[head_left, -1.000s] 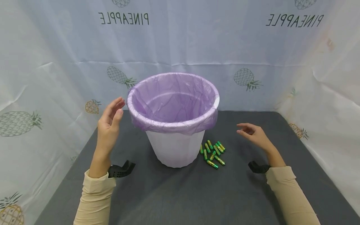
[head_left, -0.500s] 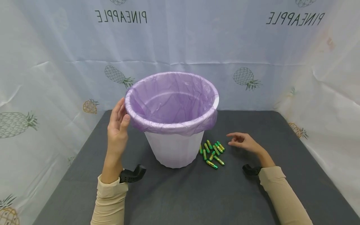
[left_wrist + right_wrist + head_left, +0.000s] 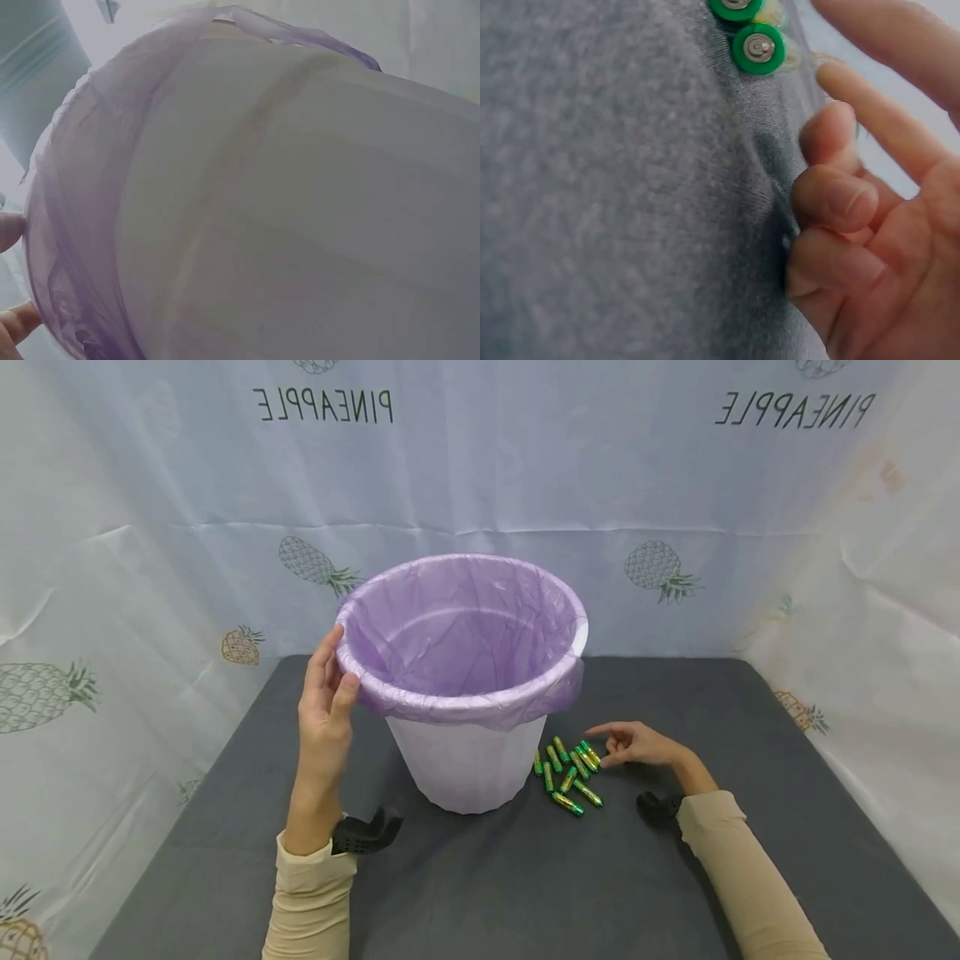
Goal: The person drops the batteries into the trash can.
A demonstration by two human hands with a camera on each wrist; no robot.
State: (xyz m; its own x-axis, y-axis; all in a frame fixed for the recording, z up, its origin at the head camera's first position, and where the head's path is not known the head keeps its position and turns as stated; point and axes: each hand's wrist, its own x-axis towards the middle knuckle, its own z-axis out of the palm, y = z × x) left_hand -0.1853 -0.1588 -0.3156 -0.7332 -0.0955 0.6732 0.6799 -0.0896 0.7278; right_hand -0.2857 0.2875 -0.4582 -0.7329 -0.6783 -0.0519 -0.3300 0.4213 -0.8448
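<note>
A white trash bin [image 3: 465, 768] stands upright, lined with a purple plastic bag [image 3: 480, 706] folded over its rim. My left hand [image 3: 326, 718] touches the left side of the rim, its fingers fairly straight; in the left wrist view two fingertips [image 3: 10, 229] meet the bag's edge. Several green and gold batteries [image 3: 568, 804] lie loose on the table, right of the bin's base. Beside the right edge of this pile is my right hand [image 3: 637, 746], index finger and thumb stretched apart, the other fingers curled in. Two battery ends [image 3: 759, 49] show close to it, with nothing held.
Under everything lies a dark grey tabletop [image 3: 480, 893]. White cloth with pineapple prints [image 3: 510, 468] hangs behind and along both sides. Each wrist wears a black camera mount [image 3: 367, 832].
My left hand has moved right from beside the bin to touch its rim. My right hand has come left and down to the batteries, its index finger straightening.
</note>
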